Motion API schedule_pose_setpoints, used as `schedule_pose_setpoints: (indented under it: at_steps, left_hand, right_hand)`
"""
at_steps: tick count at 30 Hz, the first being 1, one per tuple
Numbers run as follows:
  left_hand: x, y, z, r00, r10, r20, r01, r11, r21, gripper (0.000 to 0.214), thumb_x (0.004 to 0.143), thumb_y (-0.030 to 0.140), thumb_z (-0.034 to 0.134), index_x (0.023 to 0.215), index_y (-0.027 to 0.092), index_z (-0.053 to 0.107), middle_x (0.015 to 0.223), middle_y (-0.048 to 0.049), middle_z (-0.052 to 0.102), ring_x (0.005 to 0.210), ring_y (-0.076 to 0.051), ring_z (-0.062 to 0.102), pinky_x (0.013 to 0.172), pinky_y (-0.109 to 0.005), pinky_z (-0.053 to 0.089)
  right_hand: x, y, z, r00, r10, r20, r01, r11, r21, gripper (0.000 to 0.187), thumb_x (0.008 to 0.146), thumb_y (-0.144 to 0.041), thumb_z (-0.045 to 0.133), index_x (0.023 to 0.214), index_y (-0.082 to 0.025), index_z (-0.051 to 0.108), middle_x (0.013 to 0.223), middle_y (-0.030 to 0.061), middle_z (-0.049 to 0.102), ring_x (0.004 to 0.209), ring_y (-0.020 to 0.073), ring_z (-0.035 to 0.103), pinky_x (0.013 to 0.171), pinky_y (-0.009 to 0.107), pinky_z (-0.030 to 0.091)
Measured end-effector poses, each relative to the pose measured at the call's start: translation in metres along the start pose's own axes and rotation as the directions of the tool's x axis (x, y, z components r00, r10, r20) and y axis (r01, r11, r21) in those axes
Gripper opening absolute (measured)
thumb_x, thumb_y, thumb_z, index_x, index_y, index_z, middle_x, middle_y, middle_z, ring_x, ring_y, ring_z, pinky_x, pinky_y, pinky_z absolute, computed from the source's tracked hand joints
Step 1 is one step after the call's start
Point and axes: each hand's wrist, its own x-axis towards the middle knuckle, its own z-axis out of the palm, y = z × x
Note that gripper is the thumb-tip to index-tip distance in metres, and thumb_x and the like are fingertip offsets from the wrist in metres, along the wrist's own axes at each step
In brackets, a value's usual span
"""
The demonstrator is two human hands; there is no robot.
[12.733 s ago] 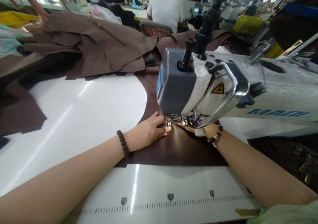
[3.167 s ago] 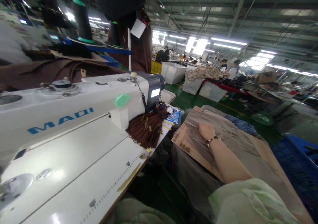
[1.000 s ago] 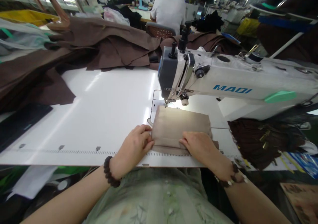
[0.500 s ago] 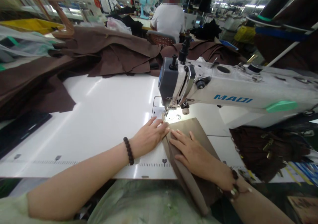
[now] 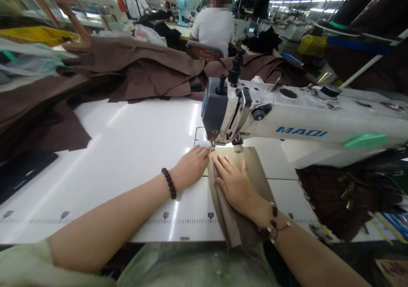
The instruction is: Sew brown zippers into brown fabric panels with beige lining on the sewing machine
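The cloth point(image 5: 255, 166) lay with its far left corner at the foot point(image 5: 213, 147) of the machine point(image 5: 302, 115) and its near end past the front edge of the table point(image 5: 143, 138). The right hand point(image 5: 237, 189) was spread flat on it, apparently to keep it smooth, while the left hand point(image 5: 192, 167) reached its edge beside the foot, perhaps to guide it, whether pinching being unclear. Leftward, the table gave broad sliding room; the brown pile point(image 5: 153, 72) bounded it behind, the brown strips point(image 5: 325, 202) rightward.

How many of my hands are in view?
2: your bare left hand beside the small silver metal presser foot; your bare right hand spread on folded brown fabric.
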Motion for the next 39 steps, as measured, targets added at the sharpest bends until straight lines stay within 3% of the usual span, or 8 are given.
schedule_pose_setpoints:
  at_steps: [7,15,21,27,31,34,37,39]
  left_hand:
    - [-0.004,-0.009,0.002,0.999,-0.01,-0.036,0.008,0.999,-0.041,0.03,0.087,0.004,0.038,0.113,0.002,0.051,0.119,-0.0174,0.05,0.116,-0.025,0.044,0.103,-0.044,0.031]
    - [-0.075,0.074,-0.031,0.958,0.245,-0.149,-0.282,0.898,-0.339,0.029,0.093,0.013,0.033,0.115,0.01,0.052,0.115,-0.0142,0.056,0.103,-0.02,0.051,0.091,-0.033,0.046]
    - [-0.094,0.088,-0.027,0.951,0.291,-0.102,-0.308,0.873,-0.379,0.033,0.093,0.012,0.029,0.115,0.01,0.054,0.12,-0.0135,0.056,0.11,-0.021,0.051,0.097,-0.032,0.043]
    - [-0.095,0.078,-0.035,0.972,0.222,-0.079,-0.227,0.797,-0.56,0.037,0.088,0.005,0.029,0.11,0.015,0.057,0.106,-0.0091,0.063,0.104,-0.015,0.056,0.095,-0.027,0.045]
    - [-0.088,0.066,-0.019,0.986,0.012,-0.164,-0.075,0.919,-0.387,0.037,0.09,0.011,0.032,0.121,0.018,0.05,0.125,-0.011,0.052,0.114,-0.018,0.05,0.094,-0.033,0.047]
    - [-0.078,0.062,0.006,0.966,0.117,-0.23,-0.163,0.968,-0.19,0.03,0.092,0.021,0.037,0.115,0.019,0.056,0.123,-0.011,0.054,0.113,-0.023,0.052,0.095,-0.042,0.046]
    - [-0.073,0.061,0.028,0.942,0.167,-0.292,-0.205,0.973,-0.103,0.031,0.092,0.031,0.04,0.116,0.021,0.056,0.123,-0.0107,0.054,0.111,-0.026,0.054,0.094,-0.045,0.046]
    - [-0.074,0.06,0.037,0.938,0.136,-0.318,-0.197,0.966,-0.168,0.033,0.092,0.035,0.04,0.12,0.025,0.054,0.126,-0.0082,0.052,0.112,-0.024,0.053,0.095,-0.041,0.046]
  right_hand:
    - [0.013,0.0,0.002,0.995,0.021,-0.093,-0.014,0.997,0.07,0.048,0.091,-0.025,0.03,0.138,-0.017,0.029,0.145,0.011,0.022,0.135,0.0232,0.019,0.103,0.063,0.014]
    - [0.008,0.018,-0.003,0.988,-0.135,-0.071,0.144,0.978,0.151,0.047,0.092,-0.031,0.03,0.138,-0.018,0.029,0.146,0.0082,0.022,0.136,0.0196,0.017,0.108,0.051,0.018]
    - [0.009,0.01,-0.006,0.99,-0.141,-0.025,0.143,0.987,0.073,0.046,0.092,-0.03,0.034,0.137,-0.021,0.03,0.145,0.0057,0.026,0.136,0.02,0.017,0.107,0.054,0.016]
    - [-0.049,-0.006,-0.008,0.939,-0.316,0.134,0.302,0.947,0.112,0.045,0.093,-0.029,0.03,0.138,-0.023,0.028,0.144,0.0045,0.027,0.135,0.0167,0.018,0.109,0.053,0.01]
    - [-0.104,-0.022,-0.01,0.873,-0.418,0.251,0.336,0.889,0.31,0.045,0.093,-0.03,0.033,0.137,-0.023,0.029,0.142,0.0039,0.031,0.136,0.0128,0.015,0.111,0.047,0.003]
    - [-0.124,-0.025,-0.014,0.904,-0.408,0.128,0.311,0.832,0.459,0.037,0.093,-0.031,0.037,0.128,-0.022,0.044,0.134,0.0014,0.044,0.13,0.0092,0.031,0.113,0.036,0.01]
    - [-0.135,0.0,-0.024,0.968,-0.101,-0.231,0.215,0.809,0.547,0.032,0.093,-0.033,0.036,0.111,-0.019,0.057,0.114,0.0018,0.061,0.11,0.0067,0.052,0.099,0.021,0.036]
    - [-0.146,0.034,-0.035,0.848,0.229,-0.477,0.011,0.894,0.448,0.028,0.091,-0.03,0.038,0.1,-0.017,0.062,0.103,0.005,0.064,0.1,0.0102,0.057,0.089,0.021,0.044]
